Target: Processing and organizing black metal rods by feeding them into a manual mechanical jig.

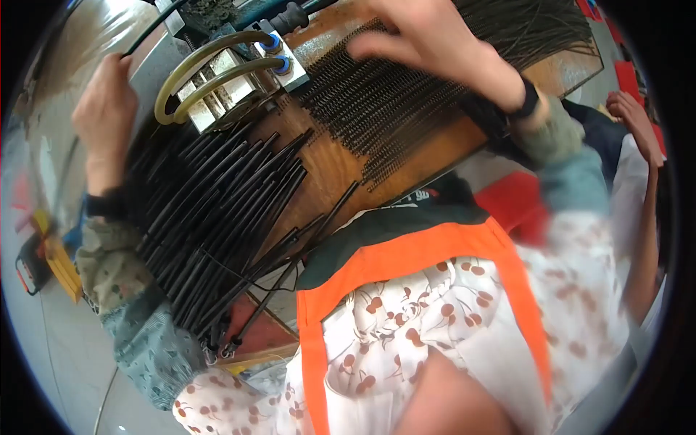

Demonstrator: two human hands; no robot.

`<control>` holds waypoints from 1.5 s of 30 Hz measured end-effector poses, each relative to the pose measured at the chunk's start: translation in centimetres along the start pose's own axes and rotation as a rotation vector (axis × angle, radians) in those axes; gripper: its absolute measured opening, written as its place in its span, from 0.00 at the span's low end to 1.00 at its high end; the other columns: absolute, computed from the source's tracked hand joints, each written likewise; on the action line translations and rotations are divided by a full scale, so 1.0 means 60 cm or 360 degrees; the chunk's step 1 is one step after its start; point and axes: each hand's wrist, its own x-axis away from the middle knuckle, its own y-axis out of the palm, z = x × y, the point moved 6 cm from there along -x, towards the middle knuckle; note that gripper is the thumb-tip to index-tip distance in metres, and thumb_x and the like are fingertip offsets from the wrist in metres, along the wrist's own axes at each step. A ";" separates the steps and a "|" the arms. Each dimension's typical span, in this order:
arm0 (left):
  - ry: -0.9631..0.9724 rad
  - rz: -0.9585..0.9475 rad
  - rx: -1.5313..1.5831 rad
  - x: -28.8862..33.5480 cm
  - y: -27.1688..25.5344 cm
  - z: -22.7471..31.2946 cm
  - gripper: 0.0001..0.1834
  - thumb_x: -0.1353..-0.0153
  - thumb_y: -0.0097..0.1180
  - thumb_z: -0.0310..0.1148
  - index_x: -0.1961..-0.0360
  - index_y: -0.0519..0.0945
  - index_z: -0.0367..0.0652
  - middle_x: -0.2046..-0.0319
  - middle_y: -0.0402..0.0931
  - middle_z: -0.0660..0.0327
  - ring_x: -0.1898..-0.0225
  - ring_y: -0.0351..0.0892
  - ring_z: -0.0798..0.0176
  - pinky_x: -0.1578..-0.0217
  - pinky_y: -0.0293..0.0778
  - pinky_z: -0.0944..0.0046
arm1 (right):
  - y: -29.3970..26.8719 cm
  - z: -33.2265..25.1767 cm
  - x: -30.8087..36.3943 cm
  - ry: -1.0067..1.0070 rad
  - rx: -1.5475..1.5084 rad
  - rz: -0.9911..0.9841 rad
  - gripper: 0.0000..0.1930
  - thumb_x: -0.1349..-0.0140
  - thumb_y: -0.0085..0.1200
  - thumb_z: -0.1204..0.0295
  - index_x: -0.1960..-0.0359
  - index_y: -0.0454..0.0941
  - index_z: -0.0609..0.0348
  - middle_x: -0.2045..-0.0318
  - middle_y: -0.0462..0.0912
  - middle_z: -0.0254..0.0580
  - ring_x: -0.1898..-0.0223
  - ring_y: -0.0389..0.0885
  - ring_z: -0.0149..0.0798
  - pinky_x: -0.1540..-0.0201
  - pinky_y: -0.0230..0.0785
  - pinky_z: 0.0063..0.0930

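My left hand (109,105) is closed around a thin black cable (154,32), left of a small machine. The cable runs from my fingers up toward the machine's top. My right hand (428,43) reaches over the far side of the table, slightly blurred. Its thumb stands apart from the fingers, and no object shows between them. Under it lie rows of thin dark coil springs (391,101). The machine has a metal block (225,83) with two yellowish hoses (181,69) on blue fittings.
A thick bundle of black cables (210,210) hangs over the near table edge, by my left forearm. More dark strands (529,32) lie at the far right of the wooden table (330,163). Another person's hand (634,123) is at the right. Yellow and black items (58,264) lie left.
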 end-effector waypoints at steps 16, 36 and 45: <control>-0.0818 -0.0608 0.0793 0.341 -0.310 0.392 0.17 0.45 0.63 0.32 0.54 0.80 0.41 0.57 0.77 0.59 0.53 0.76 0.55 0.54 0.72 0.56 | 0.029 -0.227 0.130 -0.0440 -0.0342 -0.0437 0.18 0.52 0.52 0.81 0.56 0.78 0.60 0.73 0.72 0.43 0.71 0.74 0.46 0.70 0.68 0.37; -0.0627 -0.0494 0.1015 0.214 -0.335 0.372 0.16 0.42 0.61 0.29 0.52 0.80 0.44 0.74 0.70 0.61 0.71 0.76 0.59 0.77 0.73 0.60 | 0.011 -0.128 0.143 0.0516 -0.1206 -0.0051 0.11 0.34 0.57 0.67 0.66 0.83 0.64 0.75 0.76 0.37 0.71 0.73 0.33 0.66 0.65 0.26; -0.0032 -0.0753 0.0934 0.065 -0.335 0.320 0.13 0.38 0.57 0.27 0.52 0.79 0.42 0.75 0.72 0.56 0.75 0.77 0.51 0.78 0.71 0.55 | -0.042 -0.105 0.114 -0.0620 -0.0563 0.0798 0.14 0.44 0.68 0.68 0.57 0.83 0.58 0.69 0.82 0.33 0.66 0.80 0.40 0.61 0.75 0.35</control>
